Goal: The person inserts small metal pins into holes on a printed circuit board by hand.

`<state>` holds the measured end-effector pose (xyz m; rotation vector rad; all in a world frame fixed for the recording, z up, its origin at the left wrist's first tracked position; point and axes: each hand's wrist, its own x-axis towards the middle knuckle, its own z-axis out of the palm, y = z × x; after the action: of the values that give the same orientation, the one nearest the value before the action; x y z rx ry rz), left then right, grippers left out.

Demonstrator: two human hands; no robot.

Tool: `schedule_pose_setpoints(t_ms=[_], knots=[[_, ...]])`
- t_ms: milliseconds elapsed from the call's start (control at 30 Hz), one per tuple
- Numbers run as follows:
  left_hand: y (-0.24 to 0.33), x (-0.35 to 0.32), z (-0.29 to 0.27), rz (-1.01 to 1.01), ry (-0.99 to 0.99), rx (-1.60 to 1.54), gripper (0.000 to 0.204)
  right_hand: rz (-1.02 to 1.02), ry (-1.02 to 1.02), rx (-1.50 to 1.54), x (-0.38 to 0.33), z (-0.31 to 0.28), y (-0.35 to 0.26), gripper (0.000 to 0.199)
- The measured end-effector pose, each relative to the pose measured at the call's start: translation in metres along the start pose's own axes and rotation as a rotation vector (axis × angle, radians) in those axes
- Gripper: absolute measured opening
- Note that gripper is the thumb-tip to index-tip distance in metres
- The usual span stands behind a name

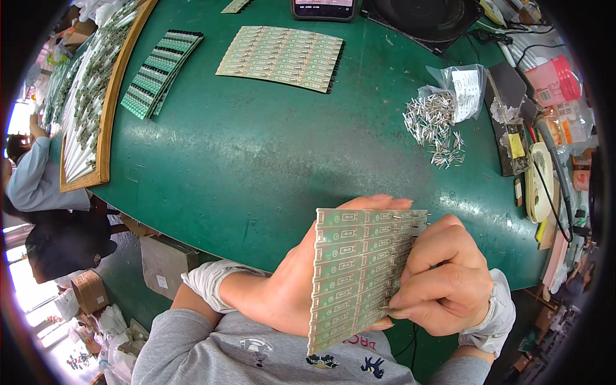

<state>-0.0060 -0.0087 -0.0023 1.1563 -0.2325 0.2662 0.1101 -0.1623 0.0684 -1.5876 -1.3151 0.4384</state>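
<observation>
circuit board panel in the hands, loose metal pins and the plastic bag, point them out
circuit board panel (pixel 350 276), head view, middle of its pale printed face
loose metal pins (pixel 431 122), head view, centre of the heap on the green table
plastic bag (pixel 467 90), head view, its white label

Bare mat ahead; pin pile blocks right.

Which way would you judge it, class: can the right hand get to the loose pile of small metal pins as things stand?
Probably yes. The pile of metal pins lies on bare green mat ahead of the right hand, nothing between, though its fingers pinch the circuit board panel.
</observation>
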Motion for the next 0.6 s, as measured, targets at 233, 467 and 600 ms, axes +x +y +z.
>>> schedule_pose_setpoints(t_ms=[233, 467, 600], knots=[[0.002, 0.0, -0.001, -0.003, -0.008, 0.054, 0.115, -0.019, -0.001, 0.005, 0.004, -0.002, -0.002, 0.024], [0.008, 0.002, -0.001, -0.034, -0.017, 0.08, 0.114, -0.045, -0.012, 0.023, 0.003, -0.001, 0.0, 0.025], [0.011, 0.002, -0.001, -0.051, -0.02, 0.097, 0.114, -0.04, -0.005, 0.027, 0.003, 0.0, 0.0, 0.025]])
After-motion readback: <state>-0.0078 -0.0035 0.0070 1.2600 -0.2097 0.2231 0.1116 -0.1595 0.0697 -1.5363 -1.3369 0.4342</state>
